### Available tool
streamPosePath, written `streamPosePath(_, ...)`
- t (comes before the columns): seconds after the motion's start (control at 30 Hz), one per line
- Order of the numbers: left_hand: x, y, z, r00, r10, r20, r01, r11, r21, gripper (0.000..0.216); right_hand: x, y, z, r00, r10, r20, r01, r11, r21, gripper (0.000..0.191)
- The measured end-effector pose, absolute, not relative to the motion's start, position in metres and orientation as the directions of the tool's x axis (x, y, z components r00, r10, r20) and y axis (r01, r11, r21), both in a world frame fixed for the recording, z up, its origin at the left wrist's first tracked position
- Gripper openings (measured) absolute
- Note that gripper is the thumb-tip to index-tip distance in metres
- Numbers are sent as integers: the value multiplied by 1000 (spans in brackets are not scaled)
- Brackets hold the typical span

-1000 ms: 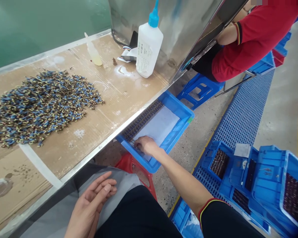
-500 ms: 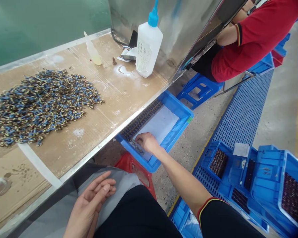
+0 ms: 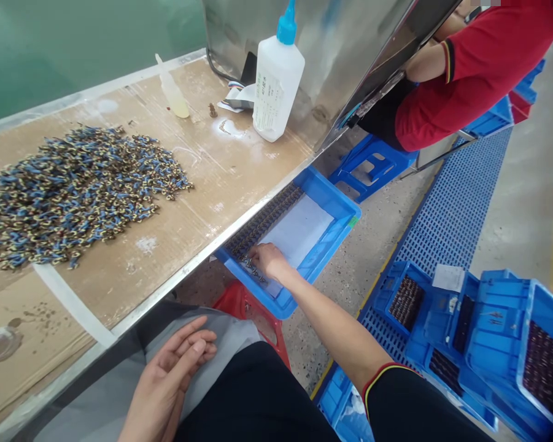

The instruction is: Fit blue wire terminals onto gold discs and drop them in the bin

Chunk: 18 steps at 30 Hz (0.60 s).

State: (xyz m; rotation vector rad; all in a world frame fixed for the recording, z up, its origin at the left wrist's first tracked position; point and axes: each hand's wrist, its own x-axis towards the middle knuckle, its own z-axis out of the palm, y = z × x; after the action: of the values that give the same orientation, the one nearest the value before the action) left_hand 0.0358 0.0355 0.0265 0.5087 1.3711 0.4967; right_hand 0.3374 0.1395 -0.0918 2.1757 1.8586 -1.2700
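Observation:
My right hand point(image 3: 270, 260) is down in a blue plastic bin point(image 3: 322, 258), its fingertips pinched at the end of the rows. Whatever is between them is too small and hidden to make out. Small dark and blue painted pieces point(image 3: 262, 222) stand in close rows along the bin's table side, and a few looser ones point(image 3: 256, 273) lie just below my fingers. White paper point(image 3: 299, 230) lines the rest of the bin. Over my lap, my left hand point(image 3: 175, 368) is held palm inward with loosely bent fingers and nothing visible in it.
A large pile of small blue, yellow and brown pieces point(image 3: 78, 196) covers the table's left. Behind stand a small dropper bottle point(image 3: 172, 92) and a white bottle with blue cap point(image 3: 278, 86). A person in red point(image 3: 479, 80) sits beyond. Blue crates point(image 3: 497, 325) stack at right.
My right hand has shifted slightly up and left within the bin, uncovering more of the loose pieces. My left hand stays as it was.

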Motion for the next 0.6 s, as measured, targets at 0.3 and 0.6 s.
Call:
streamPosePath(0.3, 40, 36, 29, 110, 596, -796, -53, 803, 594, 81, 337, 137, -92, -53, 819, -571, 816, -294, -497, 30)
streamPosePath(0.6, 33, 36, 22, 124, 606, -785, -54, 795, 605, 78, 340, 137, -97, -58, 823, -564, 820, -283, -497, 31)
